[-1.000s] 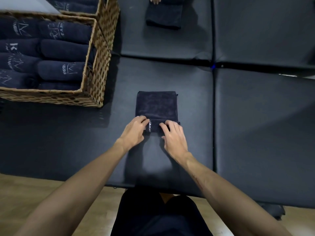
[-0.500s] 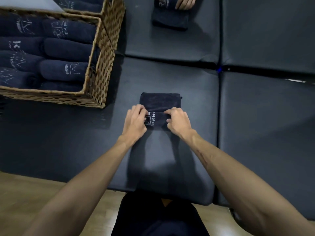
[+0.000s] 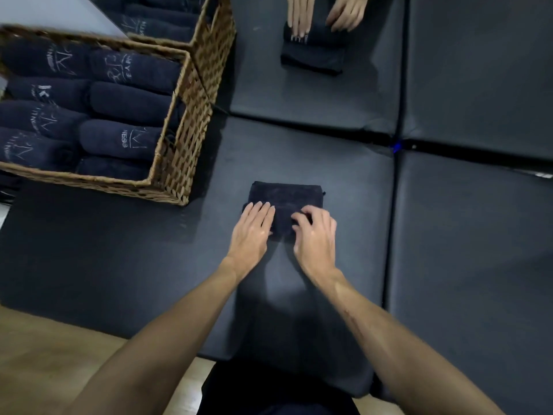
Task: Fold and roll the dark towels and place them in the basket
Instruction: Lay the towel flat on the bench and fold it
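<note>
Two wicker baskets stand at the far left corner of the padded surface: the nearer basket [image 3: 182, 151] and a second basket [image 3: 215, 46] behind it. About eight rolled dark towels [image 3: 119, 139] show in the nearer one; the count in the second cannot be told. Two loose towels lie out: one towel [image 3: 287, 194] near the front edge, another towel [image 3: 314, 55] at the far edge. Four hands are visible: left hand [image 3: 254, 232], right hand [image 3: 315, 235], and two opposite hands [image 3: 299, 16]. Four pads [image 3: 478, 235] meet.

Basket [image 3: 179, 163] left of towel [image 3: 287, 196] — rolls [image 3: 119, 139] inside.
</note>
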